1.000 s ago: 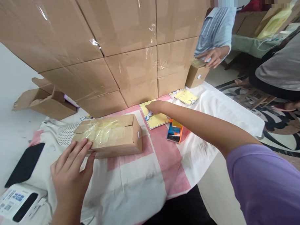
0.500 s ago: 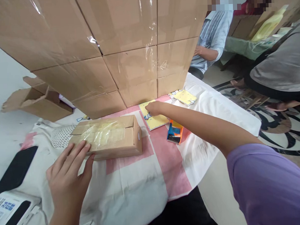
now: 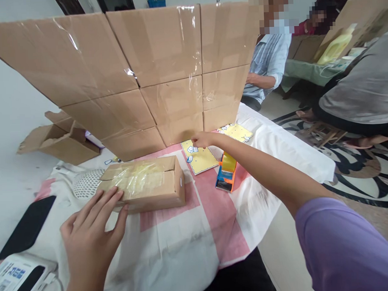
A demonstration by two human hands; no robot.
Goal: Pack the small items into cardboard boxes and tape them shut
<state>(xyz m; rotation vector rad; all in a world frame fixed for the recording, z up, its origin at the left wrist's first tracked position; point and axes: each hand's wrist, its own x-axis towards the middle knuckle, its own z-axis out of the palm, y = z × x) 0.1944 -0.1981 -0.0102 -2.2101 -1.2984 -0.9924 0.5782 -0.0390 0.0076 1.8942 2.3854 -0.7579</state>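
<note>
My left hand (image 3: 95,229) rests with its fingers spread on the near left edge of a small cardboard box (image 3: 144,181) sealed with clear tape. Stretched far forward, my right hand (image 3: 204,139) is at the far edge of a yellow printed card (image 3: 203,162), its fingers curled closed. Whatever they may hold is hidden. Just right of that card stands an orange and blue tape dispenser (image 3: 226,174) with a yellowish roll. Beyond my right forearm lies another yellow card (image 3: 239,132), partly covered by the arm.
Large taped cartons (image 3: 170,104) form a wall behind the cards. At the left are an open carton (image 3: 65,139), a black flat object (image 3: 26,227) and a white device (image 3: 23,276) with a cable. A person in a light blue shirt (image 3: 269,53) and another in grey (image 3: 360,84) are at the right.
The view has tilted upward, showing the cartons' top edges. My right hand has shifted slightly toward the card's far edge, baring more of its print. My left hand stays on the box.
</note>
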